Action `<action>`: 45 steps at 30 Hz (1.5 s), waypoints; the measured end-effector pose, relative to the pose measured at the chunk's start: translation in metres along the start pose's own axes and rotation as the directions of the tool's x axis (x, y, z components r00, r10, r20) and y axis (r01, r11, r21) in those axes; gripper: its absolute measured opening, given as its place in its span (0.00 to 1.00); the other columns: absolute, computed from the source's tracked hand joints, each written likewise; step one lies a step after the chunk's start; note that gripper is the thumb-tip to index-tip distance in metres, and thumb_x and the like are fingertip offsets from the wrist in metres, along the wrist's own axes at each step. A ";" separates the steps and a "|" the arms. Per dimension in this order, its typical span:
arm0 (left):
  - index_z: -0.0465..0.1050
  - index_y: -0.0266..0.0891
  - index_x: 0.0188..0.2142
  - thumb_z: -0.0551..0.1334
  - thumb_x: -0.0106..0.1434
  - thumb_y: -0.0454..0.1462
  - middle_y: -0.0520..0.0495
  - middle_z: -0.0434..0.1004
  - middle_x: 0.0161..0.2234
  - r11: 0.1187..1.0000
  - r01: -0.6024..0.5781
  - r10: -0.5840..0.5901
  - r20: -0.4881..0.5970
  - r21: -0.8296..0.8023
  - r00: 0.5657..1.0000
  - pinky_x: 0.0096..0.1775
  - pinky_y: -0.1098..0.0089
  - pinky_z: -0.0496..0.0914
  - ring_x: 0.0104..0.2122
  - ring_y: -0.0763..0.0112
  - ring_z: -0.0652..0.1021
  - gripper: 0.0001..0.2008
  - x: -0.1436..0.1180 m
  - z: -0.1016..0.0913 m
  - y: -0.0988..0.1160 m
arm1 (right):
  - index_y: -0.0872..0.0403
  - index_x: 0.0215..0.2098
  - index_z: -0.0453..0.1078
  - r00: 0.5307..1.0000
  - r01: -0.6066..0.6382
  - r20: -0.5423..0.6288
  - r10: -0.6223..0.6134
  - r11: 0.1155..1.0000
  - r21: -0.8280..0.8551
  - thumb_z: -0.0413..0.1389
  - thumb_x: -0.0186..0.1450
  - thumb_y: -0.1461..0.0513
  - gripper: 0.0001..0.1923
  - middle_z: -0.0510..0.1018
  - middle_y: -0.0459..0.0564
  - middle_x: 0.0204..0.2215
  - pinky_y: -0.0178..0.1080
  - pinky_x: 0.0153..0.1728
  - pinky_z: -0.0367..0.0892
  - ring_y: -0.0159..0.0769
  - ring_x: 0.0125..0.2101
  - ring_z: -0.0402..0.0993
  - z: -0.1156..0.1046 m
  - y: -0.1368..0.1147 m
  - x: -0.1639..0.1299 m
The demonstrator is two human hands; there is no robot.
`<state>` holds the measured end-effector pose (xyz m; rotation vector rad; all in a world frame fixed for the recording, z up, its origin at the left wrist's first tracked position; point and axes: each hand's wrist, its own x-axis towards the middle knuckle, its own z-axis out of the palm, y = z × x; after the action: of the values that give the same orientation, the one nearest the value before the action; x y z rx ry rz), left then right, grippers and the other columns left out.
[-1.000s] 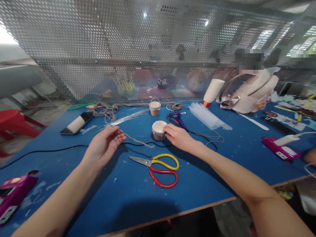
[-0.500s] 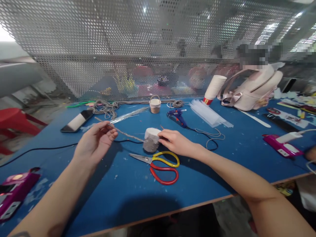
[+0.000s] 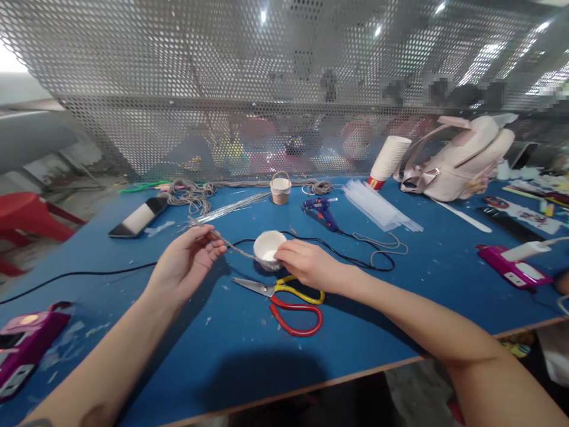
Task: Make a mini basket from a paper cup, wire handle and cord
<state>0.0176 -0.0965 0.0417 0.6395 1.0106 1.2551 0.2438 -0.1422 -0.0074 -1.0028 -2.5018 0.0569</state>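
My right hand (image 3: 306, 261) pinches the rim of a small white paper cup (image 3: 268, 244), whose open top now tilts toward me. Grey twine covers the cup's lower outside. From the cup a length of grey twine (image 3: 240, 251) runs left to my left hand (image 3: 193, 252), which holds it between thumb and fingers. Just below the cup, scissors (image 3: 271, 290) with one yellow and one red handle lie on the blue table (image 3: 213, 356), blades pointing left.
Farther back stand a small basket-like cup (image 3: 280, 190), a blue glue gun (image 3: 322, 210), glue sticks (image 3: 377, 204), stacked paper cups (image 3: 390, 160) and a pale backpack (image 3: 466, 157). Twine coils (image 3: 191, 196) lie at the back left. Purple power strips (image 3: 511, 267) sit at both sides.
The cup has tipped so its opening faces me more, with my right hand still on its rim. My left hand has moved slightly right, closer to the cup.
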 end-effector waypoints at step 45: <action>0.76 0.37 0.34 0.52 0.62 0.39 0.44 0.79 0.30 -0.183 -0.780 0.400 0.770 0.599 0.497 0.35 0.68 0.70 0.31 0.65 0.77 0.14 0.011 0.022 0.005 | 0.58 0.31 0.72 0.815 -0.476 0.140 0.562 0.512 0.715 0.57 0.58 0.66 0.03 0.72 0.44 0.21 0.32 0.22 0.62 0.25 0.18 0.65 -0.051 0.012 0.033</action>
<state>0.0347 -0.0823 0.0529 2.6479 1.1439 1.0358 0.2517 -0.1178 0.0493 -1.2771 -1.6790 1.0739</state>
